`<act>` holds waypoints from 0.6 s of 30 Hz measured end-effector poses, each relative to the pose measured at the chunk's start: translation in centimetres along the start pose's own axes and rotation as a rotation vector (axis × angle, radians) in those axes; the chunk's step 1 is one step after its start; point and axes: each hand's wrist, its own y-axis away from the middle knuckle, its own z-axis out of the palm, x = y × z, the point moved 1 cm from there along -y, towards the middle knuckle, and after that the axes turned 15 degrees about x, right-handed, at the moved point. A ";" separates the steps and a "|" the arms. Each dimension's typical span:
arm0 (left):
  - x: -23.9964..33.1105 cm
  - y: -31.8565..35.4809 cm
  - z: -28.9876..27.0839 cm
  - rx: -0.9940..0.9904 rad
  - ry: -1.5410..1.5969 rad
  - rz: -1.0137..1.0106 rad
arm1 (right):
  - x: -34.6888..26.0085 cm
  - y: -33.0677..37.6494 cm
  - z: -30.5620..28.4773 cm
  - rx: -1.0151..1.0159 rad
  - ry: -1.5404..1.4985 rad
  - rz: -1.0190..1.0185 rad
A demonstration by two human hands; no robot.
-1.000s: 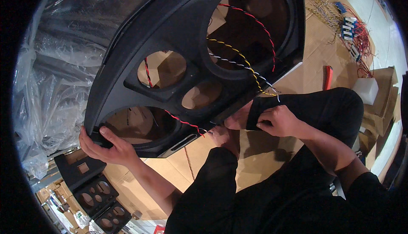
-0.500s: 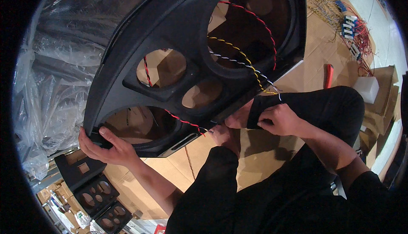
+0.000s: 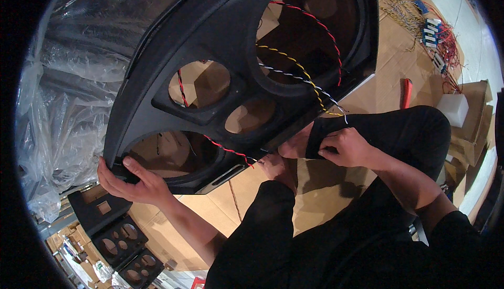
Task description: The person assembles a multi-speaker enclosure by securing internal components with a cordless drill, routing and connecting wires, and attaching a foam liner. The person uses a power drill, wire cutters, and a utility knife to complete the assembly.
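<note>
A large black speaker cabinet with several round cut-outs stands tilted in front of me, against my feet. My left hand grips its lower left corner, thumb on the front face and fingers round the outer edge. Through the cut-outs run twisted wires: a red-and-black pair, a yellow-and-black pair and a white-and-black pair. Another red-and-black wire hangs from the lower left opening. My right hand rests by my trouser leg, right of the cabinet, its fingers curled; whatever they may hold is hidden.
Clear plastic sheeting covers something at the left. Smaller black panels with holes lie at the lower left. Toward the right are a red-handled tool, a wire bundle with connectors, a white block and a cardboard box.
</note>
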 end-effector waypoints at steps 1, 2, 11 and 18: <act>0.1 0.0 0.0 0.001 0.005 -0.004 | 0.0 0.0 0.0 -0.001 -0.003 -0.001; 0.1 0.0 0.0 0.003 0.010 -0.008 | 0.0 0.0 0.0 -0.004 -0.001 0.001; 0.0 -0.1 0.0 -0.012 -0.005 0.010 | 0.0 0.0 0.0 -0.013 -0.005 0.004; -0.1 0.0 0.0 -0.008 -0.014 0.022 | 0.1 0.0 0.1 -0.016 -0.003 0.013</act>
